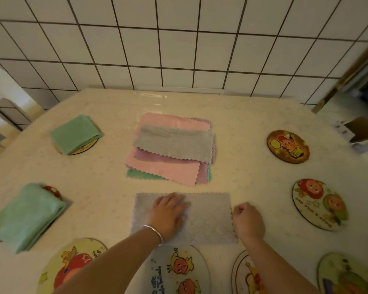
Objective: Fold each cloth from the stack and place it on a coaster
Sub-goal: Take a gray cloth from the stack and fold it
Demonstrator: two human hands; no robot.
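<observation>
My left hand is lying flat, fingers straight, pressing on the grey cloth spread on the tabletop. My right hand is sitting at that cloth's right edge, fingers curled and seeming to pinch the edge, though the blur is keeping me from being sure. Just beyond both hands the stack is lying: a grey cloth on top, then pink, lilac and green layers. Out past my left hand two folded green cloths are resting on coasters, one nearer, one farther. Past my right hand two bare coasters are lying, a dark one and a pale one. More coasters are lying under my forearms.
</observation>
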